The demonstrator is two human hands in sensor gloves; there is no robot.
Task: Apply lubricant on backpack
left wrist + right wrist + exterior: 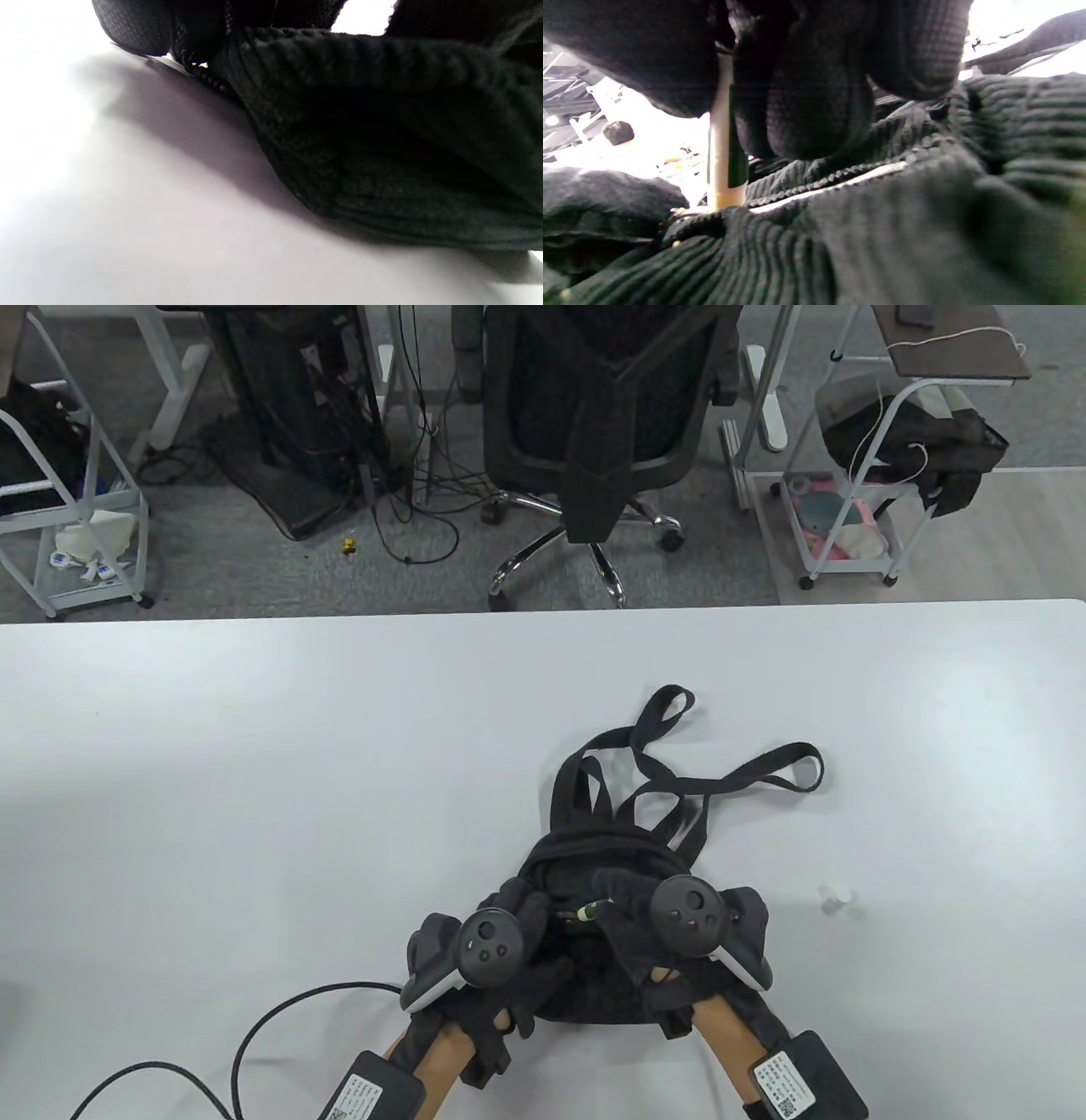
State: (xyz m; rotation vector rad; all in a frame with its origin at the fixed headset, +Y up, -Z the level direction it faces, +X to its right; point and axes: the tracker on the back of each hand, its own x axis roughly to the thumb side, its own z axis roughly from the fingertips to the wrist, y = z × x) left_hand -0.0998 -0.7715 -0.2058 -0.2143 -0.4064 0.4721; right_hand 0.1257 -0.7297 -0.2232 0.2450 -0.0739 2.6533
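Note:
A small black backpack (pixel 594 984) of ribbed cloth lies near the table's front edge, straps (pixel 679 780) spread away from me. My right hand (pixel 632 912) grips a small lubricant stick (pixel 588 911) with a green band and pale tip; the right wrist view shows the stick (pixel 723 169) upright with its tip touching the zipper line (pixel 814 182) of the backpack (pixel 882 237). My left hand (pixel 522 933) rests on the backpack's left side and holds the cloth. In the left wrist view the backpack (pixel 382 148) fills the right half, its zipper (pixel 208 78) at the top.
A small white cap (pixel 838 897) lies on the white table (pixel 254 780) right of the backpack. A black cable (pixel 254 1035) loops at the front left. A black office chair (pixel 602 424) and carts stand beyond the far edge.

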